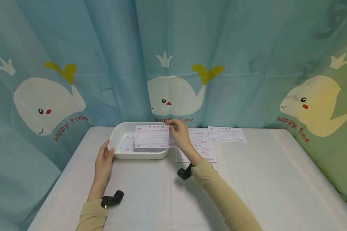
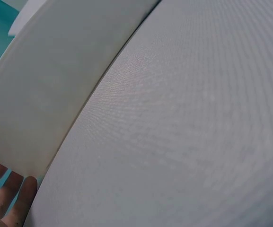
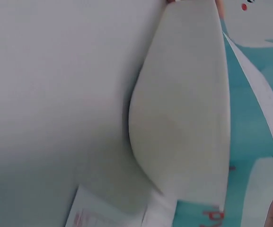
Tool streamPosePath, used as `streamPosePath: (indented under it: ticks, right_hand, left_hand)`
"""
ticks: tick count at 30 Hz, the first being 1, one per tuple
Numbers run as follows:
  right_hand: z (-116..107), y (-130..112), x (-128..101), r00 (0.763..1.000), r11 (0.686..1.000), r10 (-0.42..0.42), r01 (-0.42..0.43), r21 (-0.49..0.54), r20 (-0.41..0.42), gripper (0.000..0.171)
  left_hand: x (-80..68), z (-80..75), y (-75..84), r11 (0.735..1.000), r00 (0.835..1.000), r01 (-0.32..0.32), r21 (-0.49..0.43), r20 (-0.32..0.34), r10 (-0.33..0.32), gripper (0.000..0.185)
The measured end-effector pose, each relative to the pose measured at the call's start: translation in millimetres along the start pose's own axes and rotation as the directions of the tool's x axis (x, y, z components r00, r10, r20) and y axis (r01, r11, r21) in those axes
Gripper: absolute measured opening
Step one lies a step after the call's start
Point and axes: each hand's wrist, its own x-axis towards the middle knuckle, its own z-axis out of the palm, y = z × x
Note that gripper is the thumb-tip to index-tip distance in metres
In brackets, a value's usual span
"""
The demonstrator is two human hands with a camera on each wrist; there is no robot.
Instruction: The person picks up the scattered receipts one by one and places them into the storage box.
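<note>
A person sits at a white-clothed bench (image 1: 248, 179) before a blue whale-print curtain (image 1: 75, 64). At the left, the left hand (image 1: 103, 162) rests against the near left corner of a white plastic tray (image 1: 120, 131), thumb on the rim, fingers relaxed along the outer wall rather than clamped. Inside the tray lie some printed forms (image 1: 126, 144). Above the tray's right half, the right hand (image 1: 180, 134) pinches a ruled form sheet (image 1: 151, 136) by its right edge, its grip closed on the paper, holding it nearly flat over the tray opening. Further right, three more forms (image 1: 226, 133) lie flat on the bench. To do this well, the left hand should probably keep the tray steady while the sheet is lowered level, square to the tray walls, so its corners do not catch the rim.
</note>
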Motion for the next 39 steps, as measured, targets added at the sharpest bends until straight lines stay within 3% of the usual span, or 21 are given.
streamPosePath:
  ticks: [19,31,39]
  right_hand:
    - [57.9,-12.9,6.1,0.991,0.992,0.048,-0.032,-0.126,0.126,0.024]
    - [63.4,-8.8,10.2,0.973,0.974,0.091,-0.044,-0.221,0.21,0.024]
    - [53.5,-5.1,10.8,0.969,0.969,0.135,-0.086,-0.23,0.208,0.036]
  left_hand:
    - [0.1,-3.0,2.2,0.999,1.0,0.015,-0.04,0.012,-0.015,0.055]
    - [-0.9,-0.5,1.4,1.0,1.0,-0.029,-0.007,-0.001,0.029,0.057]
    - [0.7,-0.6,0.6,1.0,1.0,0.004,-0.011,0.009,-0.004,0.056]
